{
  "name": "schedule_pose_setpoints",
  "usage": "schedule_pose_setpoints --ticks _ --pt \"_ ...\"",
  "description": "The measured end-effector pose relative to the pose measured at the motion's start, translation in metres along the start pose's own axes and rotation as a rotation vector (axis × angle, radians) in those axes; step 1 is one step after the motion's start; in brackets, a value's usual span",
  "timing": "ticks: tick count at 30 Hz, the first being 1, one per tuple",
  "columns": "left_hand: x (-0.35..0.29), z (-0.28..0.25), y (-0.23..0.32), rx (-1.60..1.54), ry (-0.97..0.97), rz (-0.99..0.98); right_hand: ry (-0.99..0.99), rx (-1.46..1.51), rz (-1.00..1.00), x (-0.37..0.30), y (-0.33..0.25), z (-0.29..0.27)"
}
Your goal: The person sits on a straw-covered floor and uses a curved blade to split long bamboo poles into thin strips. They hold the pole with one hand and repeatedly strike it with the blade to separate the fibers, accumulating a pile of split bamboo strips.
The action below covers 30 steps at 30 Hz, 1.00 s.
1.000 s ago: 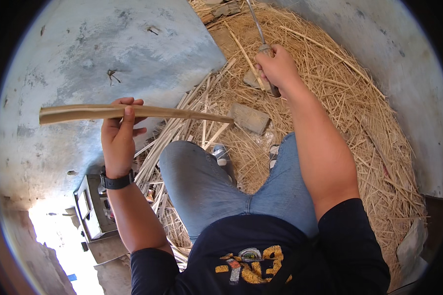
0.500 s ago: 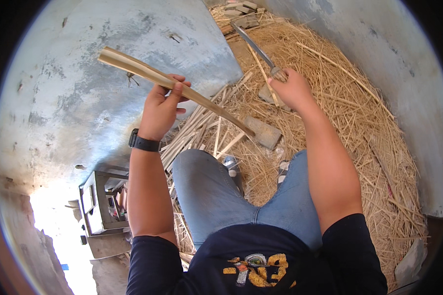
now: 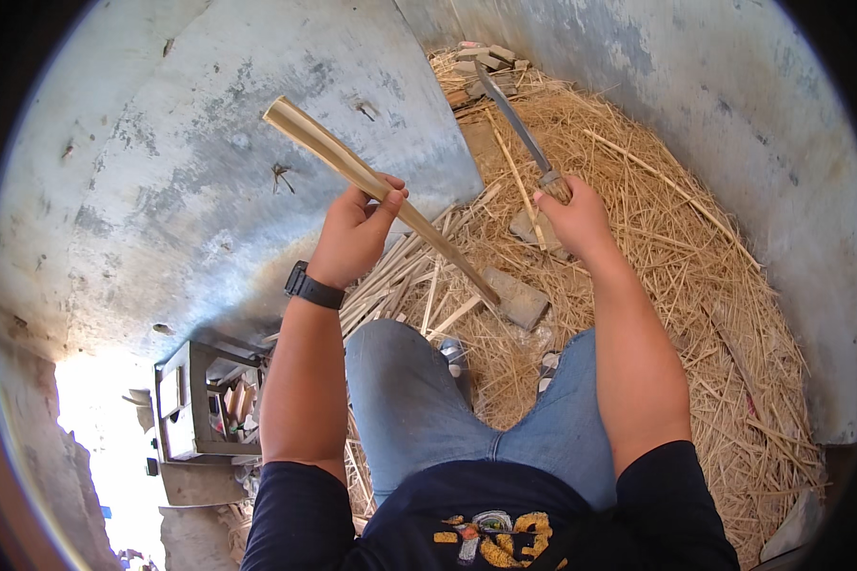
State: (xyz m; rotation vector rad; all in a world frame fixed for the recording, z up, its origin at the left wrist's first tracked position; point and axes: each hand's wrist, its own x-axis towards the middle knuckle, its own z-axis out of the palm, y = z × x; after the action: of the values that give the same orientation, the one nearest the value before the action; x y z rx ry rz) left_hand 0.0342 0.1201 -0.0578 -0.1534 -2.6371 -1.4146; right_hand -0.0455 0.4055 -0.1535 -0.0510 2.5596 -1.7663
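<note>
My left hand (image 3: 357, 231) is closed around the middle of a long split bamboo strip (image 3: 328, 147), its hollow side partly showing at the upper end. The strip slants from the upper left down to the right, and its lower end overlaps a grey brick (image 3: 516, 298) on the floor; whether they touch I cannot tell. In my right hand (image 3: 579, 217) is a large knife (image 3: 516, 119), gripped by its wooden handle. Its long, slightly curved blade points up and away to the left, apart from the bamboo.
Straw-like shavings (image 3: 657, 257) cover the floor. A pile of pale split strips (image 3: 390, 281) lies beyond my left knee. Painted walls (image 3: 190, 181) rise on both sides. Bricks (image 3: 490, 62) are stacked at the far end, and a small cabinet (image 3: 195, 404) stands at the left.
My left hand and the bamboo strip have shifted right, and the strip slants more steeply. The knife and my right hand sit slightly lower and further right in view; the whole view has shifted a little.
</note>
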Motion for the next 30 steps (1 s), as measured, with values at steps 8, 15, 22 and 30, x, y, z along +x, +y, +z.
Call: schedule_pose_setpoints --ticks 8,15,22,30 --pt "0.006 0.015 0.004 0.005 0.024 0.024 0.052 -0.003 0.012 0.002 0.003 -0.003" --pt "0.009 0.020 0.002 -0.014 0.026 0.041 0.052 0.020 -0.020 0.003 0.007 -0.002" --pt "0.012 0.021 -0.001 -0.074 0.057 0.111 0.057 0.021 -0.045 0.001 0.002 -0.001" --pt "0.024 -0.013 0.069 -0.298 0.496 0.634 0.042 -0.030 -0.043 0.001 0.003 -0.001"
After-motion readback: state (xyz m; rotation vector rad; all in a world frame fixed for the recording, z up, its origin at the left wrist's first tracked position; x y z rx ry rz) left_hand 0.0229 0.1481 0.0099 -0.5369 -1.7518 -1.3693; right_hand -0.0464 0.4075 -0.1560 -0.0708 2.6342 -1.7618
